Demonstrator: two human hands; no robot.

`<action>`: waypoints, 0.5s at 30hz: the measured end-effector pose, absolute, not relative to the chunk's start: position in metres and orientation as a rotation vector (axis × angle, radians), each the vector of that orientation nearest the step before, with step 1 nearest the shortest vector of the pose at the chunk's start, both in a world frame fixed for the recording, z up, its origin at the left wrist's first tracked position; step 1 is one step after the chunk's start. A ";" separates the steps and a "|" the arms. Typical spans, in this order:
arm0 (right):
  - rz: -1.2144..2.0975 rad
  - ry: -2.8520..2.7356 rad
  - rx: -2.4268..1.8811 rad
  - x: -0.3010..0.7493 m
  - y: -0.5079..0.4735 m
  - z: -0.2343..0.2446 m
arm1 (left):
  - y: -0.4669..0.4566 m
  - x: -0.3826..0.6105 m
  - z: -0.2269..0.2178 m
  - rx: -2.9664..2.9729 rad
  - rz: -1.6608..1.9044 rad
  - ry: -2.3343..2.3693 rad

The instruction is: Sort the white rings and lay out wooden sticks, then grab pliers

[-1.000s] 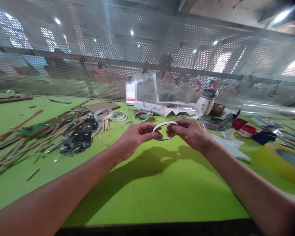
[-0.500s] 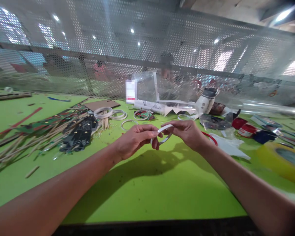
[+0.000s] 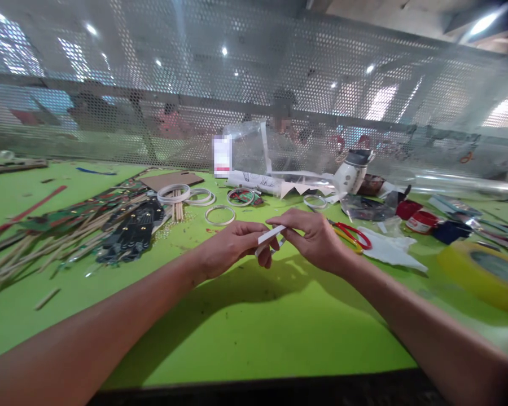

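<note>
Between my two hands is a thin white strip [image 3: 271,234], bent round into a loop above the green table. My left hand [image 3: 232,245] pinches its left side between thumb and fingers. On the other side, my right hand [image 3: 311,231] grips the strip with thumb and forefinger, fingers curled. Part of the loop is hidden behind the fingers. Just beyond the hands lies a white ring [image 3: 220,215], flat on the table. Scissors with red and yellow handles [image 3: 355,237] lie beside my right wrist, partly covered by it.
Thin wooden sticks [image 3: 46,242] and black patterned pieces [image 3: 129,231] are heaped at left. More white rings [image 3: 173,194] lie behind. A white bottle [image 3: 352,172], white cloth-like scrap [image 3: 392,248], red tape roll [image 3: 422,221] and large yellow tape roll [image 3: 482,273] are at right. A perforated screen [image 3: 186,113] stands behind.
My hands have come slightly closer together and the strip's loop has tilted and looks flatter. My right hand has shifted left, showing more of the scissors. The view has shifted slightly.
</note>
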State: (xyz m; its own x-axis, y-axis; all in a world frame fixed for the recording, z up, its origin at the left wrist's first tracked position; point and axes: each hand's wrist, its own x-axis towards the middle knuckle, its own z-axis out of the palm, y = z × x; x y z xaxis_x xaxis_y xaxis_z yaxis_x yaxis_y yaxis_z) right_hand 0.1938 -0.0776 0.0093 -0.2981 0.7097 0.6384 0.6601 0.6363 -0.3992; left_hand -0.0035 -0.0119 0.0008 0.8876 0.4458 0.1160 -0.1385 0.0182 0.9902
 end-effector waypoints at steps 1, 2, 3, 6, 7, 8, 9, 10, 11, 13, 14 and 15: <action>0.041 -2.064 -1.063 0.193 -0.078 0.009 | -0.013 -0.003 0.000 1.502 0.456 0.271; 0.012 -2.098 -1.055 0.192 -0.079 0.009 | -0.013 -0.002 0.000 1.509 0.452 0.284; -0.012 -2.126 -1.049 0.191 -0.079 0.008 | -0.013 -0.002 -0.001 1.507 0.447 0.289; -0.048 -2.159 -1.057 0.189 -0.079 0.006 | -0.013 -0.001 -0.003 1.448 0.434 0.281; -0.047 -2.160 -1.066 0.189 -0.079 0.005 | -0.012 -0.001 -0.004 1.415 0.423 0.278; -0.042 -2.158 -1.072 0.190 -0.078 0.004 | -0.011 -0.001 -0.005 1.375 0.409 0.273; -0.029 -2.158 -1.078 0.190 -0.078 0.004 | -0.010 -0.001 -0.006 1.330 0.392 0.265; -0.015 -2.158 -1.087 0.190 -0.078 0.004 | -0.009 -0.001 -0.006 1.286 0.376 0.253; -0.004 -2.161 -1.100 0.190 -0.078 0.004 | -0.007 -0.002 -0.007 1.245 0.360 0.238; 0.001 -2.170 -1.128 0.189 -0.079 0.004 | -0.006 -0.002 -0.006 1.184 0.335 0.214; -0.002 -2.176 -1.142 0.189 -0.079 0.004 | -0.006 -0.002 -0.006 1.168 0.331 0.220; -0.011 -2.180 -1.148 0.188 -0.079 0.004 | -0.006 -0.002 -0.005 1.164 0.336 0.240</action>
